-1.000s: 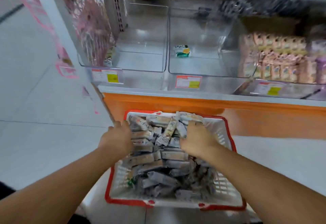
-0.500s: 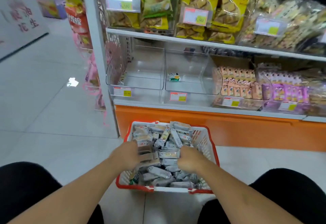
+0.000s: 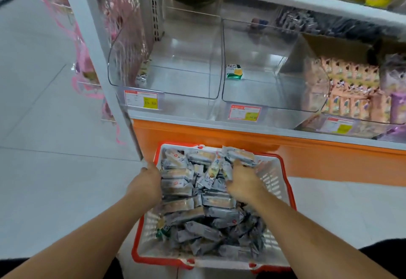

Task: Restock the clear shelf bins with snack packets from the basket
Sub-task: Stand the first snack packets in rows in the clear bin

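Both buried in the heap of grey foil-wrapped snack packets filling the red-rimmed white plastic basket on the floor: left hand at the heap's left edge, right hand curled over packets near the far rim (exact grip unclear). Straight ahead and above, two near-empty clear plastic shelf bins, roughly equally reachable by either hand; packets mostly lying crosswise.

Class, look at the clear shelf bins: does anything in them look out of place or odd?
Yes. One green packet lies alone in the middle bin, unlike the grey packets in the basket.
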Demonstrator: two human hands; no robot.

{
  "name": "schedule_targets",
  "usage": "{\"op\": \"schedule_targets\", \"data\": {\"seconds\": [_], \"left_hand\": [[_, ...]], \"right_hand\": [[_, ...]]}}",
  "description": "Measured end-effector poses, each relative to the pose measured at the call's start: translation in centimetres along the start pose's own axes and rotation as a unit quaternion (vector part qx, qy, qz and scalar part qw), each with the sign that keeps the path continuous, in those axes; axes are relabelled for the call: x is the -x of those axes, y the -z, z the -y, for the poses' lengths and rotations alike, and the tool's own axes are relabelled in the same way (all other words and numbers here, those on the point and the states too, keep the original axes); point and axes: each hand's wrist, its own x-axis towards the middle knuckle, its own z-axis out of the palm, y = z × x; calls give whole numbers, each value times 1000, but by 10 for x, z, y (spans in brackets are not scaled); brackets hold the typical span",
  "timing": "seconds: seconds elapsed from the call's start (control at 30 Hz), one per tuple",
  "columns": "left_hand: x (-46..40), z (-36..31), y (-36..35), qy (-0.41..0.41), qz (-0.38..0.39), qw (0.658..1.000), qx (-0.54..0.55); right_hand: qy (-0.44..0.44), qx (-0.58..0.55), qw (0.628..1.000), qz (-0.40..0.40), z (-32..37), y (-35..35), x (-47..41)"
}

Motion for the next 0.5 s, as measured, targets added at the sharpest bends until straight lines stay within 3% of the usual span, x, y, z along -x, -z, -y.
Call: {"op": "schedule_targets", "data": {"seconds": [0.1,0.2,0.27,0.33,0.4,0.5], "left_hand": [[-8,2,7,-8,29,999,13],[-4,-1,30,6,68,998,-11],[0,-5,60,-46,59,995,-61],[13,-17,100,-156,60,984,-56],[38,-30,140,-237,86,966,57],[90,-41,181,-323,178,896,247]], "right_hand": [[1,-37,997,68,9,37,4],[41,-148,978,142,26,89,24],[94,-178,964,173,35,123,44],[155,-161,962,158,40,149,60],[194,-193,951,142,46,167,76],[237,-253,932,106,55,182,100]]}}
